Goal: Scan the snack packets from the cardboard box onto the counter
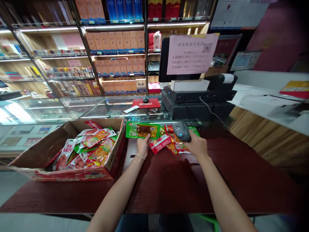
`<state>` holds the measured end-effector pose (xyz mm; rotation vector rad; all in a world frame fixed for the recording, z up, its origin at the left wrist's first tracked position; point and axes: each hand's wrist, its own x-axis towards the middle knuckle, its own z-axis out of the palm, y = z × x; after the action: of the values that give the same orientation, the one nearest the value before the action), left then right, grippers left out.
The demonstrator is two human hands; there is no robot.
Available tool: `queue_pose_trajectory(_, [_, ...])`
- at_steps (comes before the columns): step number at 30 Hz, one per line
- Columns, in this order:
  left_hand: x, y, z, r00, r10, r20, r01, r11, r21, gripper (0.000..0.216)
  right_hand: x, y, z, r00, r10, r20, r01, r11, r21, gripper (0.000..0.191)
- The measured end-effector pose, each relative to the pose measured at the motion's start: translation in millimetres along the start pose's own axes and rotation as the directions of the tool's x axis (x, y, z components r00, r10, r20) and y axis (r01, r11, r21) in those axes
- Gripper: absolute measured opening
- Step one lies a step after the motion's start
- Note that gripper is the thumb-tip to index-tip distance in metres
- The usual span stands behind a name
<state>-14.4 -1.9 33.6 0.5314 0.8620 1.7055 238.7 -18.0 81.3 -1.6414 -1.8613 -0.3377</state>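
My left hand [143, 146] grips a green snack packet [142, 130] by its lower edge, thumb on top, with its clear window and a barcode label facing up. In my right hand [198, 147] is a dark grey barcode scanner [181, 131], its head tipped towards the left and a small blue light showing on it. Under and beside the scanner lie several snack packets, among them a red and white packet [160, 143] and a red and orange packet [177, 146]. The fingers under the green packet and around the scanner's handle are partly hidden.
A cardboard box [70, 175] of snack packets [90, 146] stands left on the dark red table [169, 187]. Behind is a glass counter with a mouse [145, 100] on a red mat [154, 103]. A monitor with a pink sign [190, 54] and black till equipment [193, 109] stand back right.
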Motion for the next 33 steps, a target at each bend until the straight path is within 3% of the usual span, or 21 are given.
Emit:
queue_pose_trajectory(7, [16.5,-13.2,-28.5,0.998,0.035,-0.051,-0.032,0.998,0.055,0.041,-21.3,-29.5,27.1,0.963,0.017,0.270,-0.085,0.967,0.240,0.058])
queue_pose_trajectory(10, [19.0,-14.1,-30.1,0.999,0.026,-0.029,-0.024,0.997,0.075,0.041,-30.7,-36.6,27.8,0.930,-0.066,0.360,-0.079,0.924,0.375,0.058])
queue_pose_trajectory(13, [18.2,-14.1,-29.2,1.000,0.010,-0.015,-0.009,0.996,0.088,0.041,-35.8,-35.8,28.6,0.913,-0.131,0.386,-0.056,0.897,0.438,0.057])
queue_pose_trajectory(20, [17.6,-14.4,-27.2,0.997,-0.005,-0.072,0.014,0.992,0.122,0.038,-38.2,-30.1,33.4,0.918,-0.140,0.371,-0.014,0.924,0.383,0.056])
queue_pose_trajectory(24, [19.7,-18.3,-30.2,0.999,0.028,-0.017,-0.026,0.991,0.129,0.041,-35.5,-32.5,27.8,0.916,-0.102,0.388,-0.053,0.927,0.370,0.054])
queue_pose_trajectory(28, [24.0,-15.4,-34.9,0.973,0.230,-0.031,-0.209,0.925,0.317,0.040,-25.0,-21.8,19.9,0.922,0.018,0.387,-0.150,0.938,0.313,0.056])
queue_pose_trajectory(31, [27.6,-5.3,-34.8,0.902,0.430,0.043,-0.390,0.768,0.508,0.032,-15.6,-2.1,14.7,0.938,0.131,0.321,-0.248,0.901,0.357,0.051])
queue_pose_trajectory(33, [29.6,1.0,-31.7,0.836,0.531,0.139,-0.493,0.615,0.615,0.027,-11.0,12.1,11.6,0.947,0.206,0.247,-0.293,0.869,0.400,0.048])
